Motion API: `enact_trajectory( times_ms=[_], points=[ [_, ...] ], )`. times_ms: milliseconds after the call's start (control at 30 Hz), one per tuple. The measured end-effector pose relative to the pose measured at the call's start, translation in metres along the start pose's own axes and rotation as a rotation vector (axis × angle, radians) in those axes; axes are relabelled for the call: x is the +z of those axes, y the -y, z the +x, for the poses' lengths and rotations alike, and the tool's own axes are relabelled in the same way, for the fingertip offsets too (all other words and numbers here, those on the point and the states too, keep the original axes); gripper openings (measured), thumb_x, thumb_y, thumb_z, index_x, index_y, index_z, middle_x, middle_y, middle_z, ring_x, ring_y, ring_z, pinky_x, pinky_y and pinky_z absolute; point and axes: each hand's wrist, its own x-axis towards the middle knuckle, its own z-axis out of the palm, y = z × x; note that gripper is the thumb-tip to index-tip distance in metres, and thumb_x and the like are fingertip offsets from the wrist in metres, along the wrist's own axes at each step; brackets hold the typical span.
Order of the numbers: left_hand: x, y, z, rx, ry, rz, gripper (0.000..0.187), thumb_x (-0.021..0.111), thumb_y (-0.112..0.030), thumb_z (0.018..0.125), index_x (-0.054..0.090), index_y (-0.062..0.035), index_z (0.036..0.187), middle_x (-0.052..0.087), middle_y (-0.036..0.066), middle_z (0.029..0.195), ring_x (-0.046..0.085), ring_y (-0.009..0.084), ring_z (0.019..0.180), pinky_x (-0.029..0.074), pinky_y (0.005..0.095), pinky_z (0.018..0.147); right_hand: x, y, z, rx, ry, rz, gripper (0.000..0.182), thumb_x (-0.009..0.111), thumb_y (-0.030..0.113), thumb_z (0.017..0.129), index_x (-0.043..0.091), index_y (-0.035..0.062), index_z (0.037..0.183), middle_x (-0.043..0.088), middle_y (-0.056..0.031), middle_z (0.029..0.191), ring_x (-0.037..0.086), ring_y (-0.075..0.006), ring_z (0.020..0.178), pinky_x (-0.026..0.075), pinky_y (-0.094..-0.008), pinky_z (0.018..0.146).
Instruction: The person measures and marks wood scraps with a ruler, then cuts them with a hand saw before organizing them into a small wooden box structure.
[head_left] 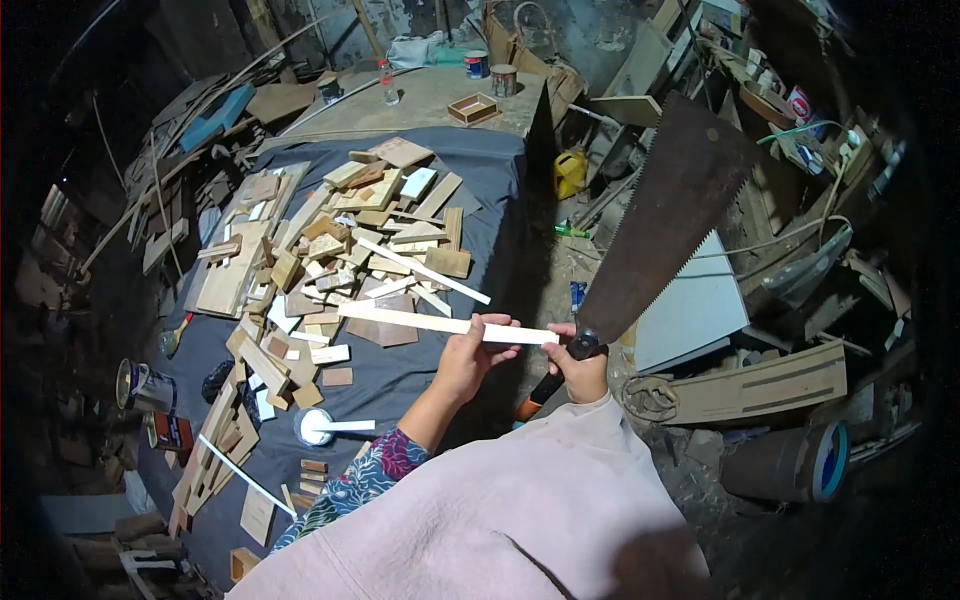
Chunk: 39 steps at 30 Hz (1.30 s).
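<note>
Pale pink cloth (pixel 450 520) over the front, thin wood strip (pixel 400 317) and saw (pixel 665 215) in hand

Nearest the lens: that cloth, on the person's body. Beyond it, both hands work in mid-air beside the tabletop (pixel 435 100). Left hand (pixel 466 360): fingers closed lightly round the strip, right of its middle. Right hand (pixel 580 375): fingers bent around the saw's black handle (pixel 545 388), thumb and a fingertip at the strip's right end; grip firmness, cannot tell. Blade points up and away. Strip lies roughly level, its left end in front of the wood offcuts (pixel 375 217) on the dark cloth (pixel 385 380); contact there, cannot tell.

Step in hand, as judged: steadying or checking the strip, no cutting, since the teeth are clear of it. Next move would call for a steady left hold, and care to keep the blade off the fingers.

Writing: none readable. Blue can (pixel 476 66), red tin (pixel 170 432) and red-and-white pack (pixel 798 103) seem to carry labels, too small to make out. Saw blade: no legible mark.
</note>
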Motion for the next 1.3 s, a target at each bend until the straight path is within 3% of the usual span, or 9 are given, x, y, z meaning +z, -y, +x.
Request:
enact_trajectory(
  times_ms=[133, 367, 600, 833, 1100, 1300],
  points=[
    [-0.007, -0.002, -0.014, -0.033, 0.024, 0.040, 0.044, 0.031, -0.037, 0.088, 0.046, 0.0008, 0.104, 0.052, 0.014, 0.103, 0.056, 0.0194, 0.084, 0.047, 0.0291, 0.074, 0.007, 0.001, -0.017, -0.003, -0.012, -0.050, 0.022, 0.063, 0.004, 0.072, 0.056, 0.0003, 0.092, 0.052, -0.0002, 0.063, 0.044, -0.0051, 0.047, 0.033, -0.0181, 0.042],
    [-0.025, -0.007, -0.037, -0.053, 0.091, -0.067, 0.038, 0.042, -0.028, 0.086, 0.041, 0.0001, 0.113, 0.051, 0.013, 0.106, 0.053, 0.0195, 0.092, 0.044, 0.0295, 0.079, 0.027, 0.002, -0.031, -0.019, -0.044, -0.009, 0.022, 0.062, 0.002, 0.072, 0.054, -0.0022, 0.093, 0.052, -0.0025, 0.062, 0.046, -0.0072, 0.047, 0.035, -0.0192, 0.042],
    [-0.050, -0.011, -0.047, -0.004, 0.064, -0.020, 0.033, 0.047, -0.018, 0.085, 0.043, 0.0008, 0.112, 0.053, 0.012, 0.102, 0.056, 0.0177, 0.089, 0.047, 0.0247, 0.076, 0.049, -0.012, -0.030, -0.006, -0.015, 0.156, 0.025, 0.060, -0.002, 0.072, 0.051, -0.0024, 0.095, 0.054, -0.0053, 0.064, 0.047, -0.0086, 0.047, 0.036, -0.0199, 0.042],
    [-0.071, -0.018, -0.054, 0.009, -0.003, -0.061, 0.031, 0.047, -0.019, 0.085, 0.046, 0.0025, 0.107, 0.054, 0.012, 0.100, 0.056, 0.0164, 0.086, 0.048, 0.0227, 0.074, 0.062, -0.017, -0.027, 0.149, 0.092, 0.000, 0.027, 0.062, 0.000, 0.071, 0.050, -0.0031, 0.096, 0.055, -0.0051, 0.070, 0.047, -0.0075, 0.049, 0.035, -0.0188, 0.043],
    [-0.085, -0.018, -0.062, 0.088, -0.019, -0.076, 0.029, 0.046, -0.020, 0.085, 0.049, 0.0017, 0.103, 0.054, 0.012, 0.100, 0.056, 0.0175, 0.089, 0.047, 0.0231, 0.076, 0.086, -0.025, -0.025, 0.104, -0.118, -0.068, 0.025, 0.064, 0.003, 0.070, 0.053, -0.0036, 0.092, 0.055, -0.0044, 0.069, 0.046, -0.0065, 0.047, 0.034, -0.0188, 0.040],
    [-0.087, -0.016, -0.061, 0.090, -0.011, -0.024, 0.028, 0.048, -0.020, 0.084, 0.051, 0.0016, 0.102, 0.055, 0.011, 0.100, 0.055, 0.0180, 0.090, 0.046, 0.0241, 0.077, 0.083, -0.023, -0.025, 0.103, -0.097, -0.031, 0.015, 0.062, 0.001, 0.072, 0.056, -0.0026, 0.085, 0.054, -0.0044, 0.064, 0.046, -0.0081, 0.045, 0.034, -0.0193, 0.040]
  ],
)
